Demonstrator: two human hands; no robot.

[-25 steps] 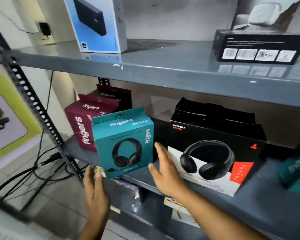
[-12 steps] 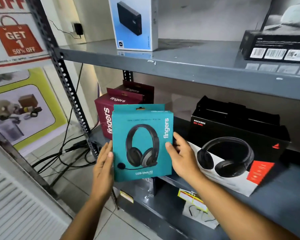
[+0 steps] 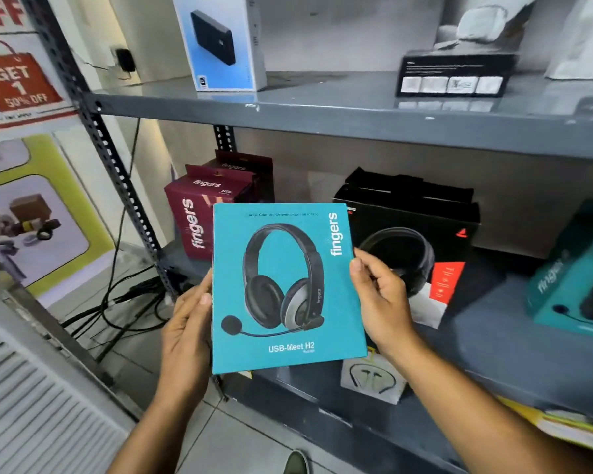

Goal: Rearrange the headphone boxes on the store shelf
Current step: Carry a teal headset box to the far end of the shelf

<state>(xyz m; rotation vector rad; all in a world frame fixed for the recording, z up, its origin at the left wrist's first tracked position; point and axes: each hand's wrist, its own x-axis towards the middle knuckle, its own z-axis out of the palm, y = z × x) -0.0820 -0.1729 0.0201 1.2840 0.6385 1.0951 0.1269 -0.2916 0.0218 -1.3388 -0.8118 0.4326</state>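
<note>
A teal headphone box [image 3: 285, 285] marked "fingers USB-Meet H2" is held off the shelf, its front facing me. My left hand [image 3: 187, 323] grips its left edge and my right hand [image 3: 379, 299] grips its right edge. Behind it on the middle shelf [image 3: 493, 340] stand two maroon "fingers" boxes [image 3: 199, 206] at the left. A black headphone box [image 3: 415, 234] with a red patch stands to the right of centre. Another teal "fingers" box [image 3: 575, 285] sits at the far right, blurred.
The upper shelf [image 3: 322, 107] carries a blue-and-white box [image 3: 220, 42] and a black box with labels [image 3: 456, 75]. A perforated steel upright [image 3: 110, 148] stands at the left, with cables [image 3: 124, 302] on the floor behind it. A lower shelf holds a small white earphone pack [image 3: 370, 381].
Both hands closed on the teal box and lifted it off the middle shelf toward me. It now faces me squarely and looks larger. The view shifted right and down.
</note>
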